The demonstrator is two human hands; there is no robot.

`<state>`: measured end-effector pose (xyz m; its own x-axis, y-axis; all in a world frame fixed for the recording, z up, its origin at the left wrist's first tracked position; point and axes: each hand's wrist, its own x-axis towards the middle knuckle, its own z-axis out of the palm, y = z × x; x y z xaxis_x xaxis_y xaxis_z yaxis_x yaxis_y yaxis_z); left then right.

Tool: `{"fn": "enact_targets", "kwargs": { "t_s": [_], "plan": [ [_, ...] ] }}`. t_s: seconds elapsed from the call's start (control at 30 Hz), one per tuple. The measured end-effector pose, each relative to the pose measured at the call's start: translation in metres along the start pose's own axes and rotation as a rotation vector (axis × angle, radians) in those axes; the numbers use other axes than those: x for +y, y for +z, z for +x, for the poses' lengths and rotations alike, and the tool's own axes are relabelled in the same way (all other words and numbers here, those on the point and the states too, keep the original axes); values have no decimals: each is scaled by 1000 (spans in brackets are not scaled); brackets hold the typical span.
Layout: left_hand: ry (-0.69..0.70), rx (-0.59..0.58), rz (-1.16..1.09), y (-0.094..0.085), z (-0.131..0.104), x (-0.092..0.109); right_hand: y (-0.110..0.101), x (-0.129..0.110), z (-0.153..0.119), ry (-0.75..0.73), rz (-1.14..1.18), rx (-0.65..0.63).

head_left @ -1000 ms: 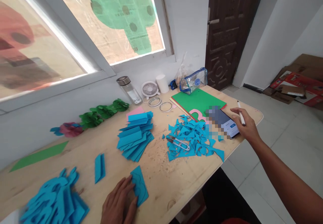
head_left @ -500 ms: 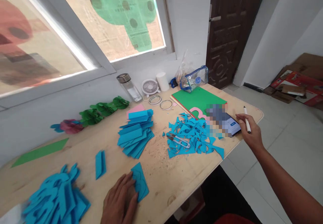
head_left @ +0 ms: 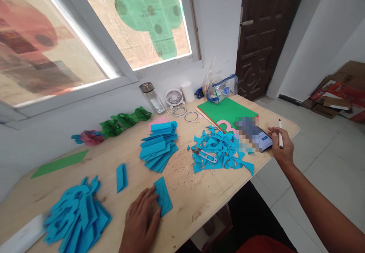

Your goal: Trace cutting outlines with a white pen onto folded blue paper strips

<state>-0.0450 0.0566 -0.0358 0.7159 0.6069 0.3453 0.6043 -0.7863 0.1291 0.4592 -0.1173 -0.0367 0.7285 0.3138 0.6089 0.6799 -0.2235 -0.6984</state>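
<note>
My left hand [head_left: 144,217] lies on the table with its fingers stretched out, their tips resting on the left edge of a folded blue paper [head_left: 163,198] that bears a drawn curved outline. In my right hand [head_left: 282,148] is a white marker pen [head_left: 280,133], held pointing up between the fingers. That hand rests at the table's right edge, beside a phone [head_left: 264,140] whose screen is lit and partly blurred out. Thread snips [head_left: 205,155] lie on a heap of blue paper scraps [head_left: 219,144] between the two hands.
Folded blue papers [head_left: 159,146] are stacked mid-table, with a single folded piece [head_left: 121,177] to their left. Cut blue shapes [head_left: 76,215] pile up at front left. Along the wall stand a glass bottle [head_left: 154,99], small fan [head_left: 174,97] and clear pencil case [head_left: 222,89] by green sheets [head_left: 228,110].
The view has shifted slightly left, so the table things appear farther right. My left hand stays on the blue paper and my right hand still holds the marker by the phone.
</note>
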Motion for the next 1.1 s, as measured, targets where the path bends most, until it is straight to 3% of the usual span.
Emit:
{"fn": "enact_targets", "kwargs": {
  "t_s": [1.1],
  "plan": [
    [-48, -8, -34, -10, 6, 16, 3, 6, 0, -27, -84, 45]
  ]
}}
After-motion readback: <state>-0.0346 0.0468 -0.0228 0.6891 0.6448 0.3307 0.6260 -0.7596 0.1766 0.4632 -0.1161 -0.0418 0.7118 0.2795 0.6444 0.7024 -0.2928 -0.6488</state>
